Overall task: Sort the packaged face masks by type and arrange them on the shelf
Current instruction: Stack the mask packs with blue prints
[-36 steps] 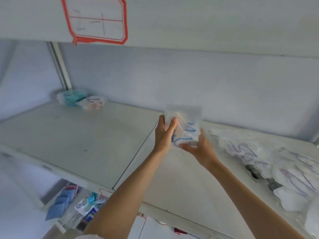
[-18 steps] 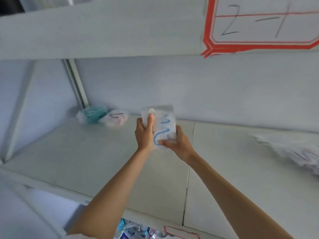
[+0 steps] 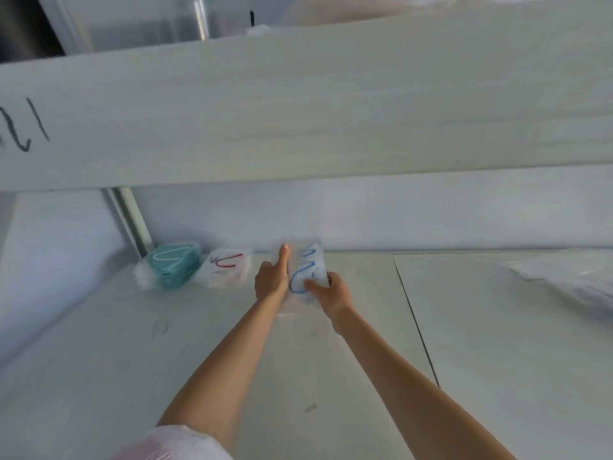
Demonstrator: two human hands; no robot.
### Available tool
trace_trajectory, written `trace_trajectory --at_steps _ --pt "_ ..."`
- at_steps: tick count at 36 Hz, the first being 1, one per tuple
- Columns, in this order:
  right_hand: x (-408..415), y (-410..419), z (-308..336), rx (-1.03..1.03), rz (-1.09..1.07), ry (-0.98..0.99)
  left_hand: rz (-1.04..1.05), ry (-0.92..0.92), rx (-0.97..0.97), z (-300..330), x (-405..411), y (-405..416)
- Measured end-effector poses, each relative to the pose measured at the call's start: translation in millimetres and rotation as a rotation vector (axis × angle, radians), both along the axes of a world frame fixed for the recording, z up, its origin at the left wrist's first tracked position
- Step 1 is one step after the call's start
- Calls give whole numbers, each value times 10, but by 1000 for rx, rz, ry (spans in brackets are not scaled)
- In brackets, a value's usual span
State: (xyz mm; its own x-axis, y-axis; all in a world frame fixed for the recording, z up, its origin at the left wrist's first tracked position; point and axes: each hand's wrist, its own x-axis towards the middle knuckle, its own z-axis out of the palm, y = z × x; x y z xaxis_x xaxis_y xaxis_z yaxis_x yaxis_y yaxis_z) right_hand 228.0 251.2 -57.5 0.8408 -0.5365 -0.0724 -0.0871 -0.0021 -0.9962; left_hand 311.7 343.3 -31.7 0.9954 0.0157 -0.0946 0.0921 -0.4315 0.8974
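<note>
Both hands hold a clear packet of white masks with blue ear loops near the back of the white shelf. My left hand grips its left side with the index finger stretched up along it. My right hand pinches its lower right corner. Whether the packet touches the shelf cannot be told. Just to its left lies a packet of white masks with red loops, and beyond that a stack of teal masks in the back left corner.
A pile of clear-wrapped white masks lies at the right edge of the shelf. The upper shelf's broad front board hangs overhead. A metal upright stands in the back left corner. A seam splits the shelf surface.
Both hands have carried the blue-loop packet leftward and toward the back wall, so it now sits right beside the red-loop packet. The view has swung left.
</note>
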Motion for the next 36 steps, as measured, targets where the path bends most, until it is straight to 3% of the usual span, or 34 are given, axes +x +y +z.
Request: trace_trajectory --at_steps 11,23,36 --pt "642 57 -134 42 -81 144 -129 102 29 -91 707 75" --pt "944 59 -47 -368 -27 334 -207 52 197 -106 971 46" --pt "989 48 -1 -388 -32 362 -256 -71 435 58 980 77"
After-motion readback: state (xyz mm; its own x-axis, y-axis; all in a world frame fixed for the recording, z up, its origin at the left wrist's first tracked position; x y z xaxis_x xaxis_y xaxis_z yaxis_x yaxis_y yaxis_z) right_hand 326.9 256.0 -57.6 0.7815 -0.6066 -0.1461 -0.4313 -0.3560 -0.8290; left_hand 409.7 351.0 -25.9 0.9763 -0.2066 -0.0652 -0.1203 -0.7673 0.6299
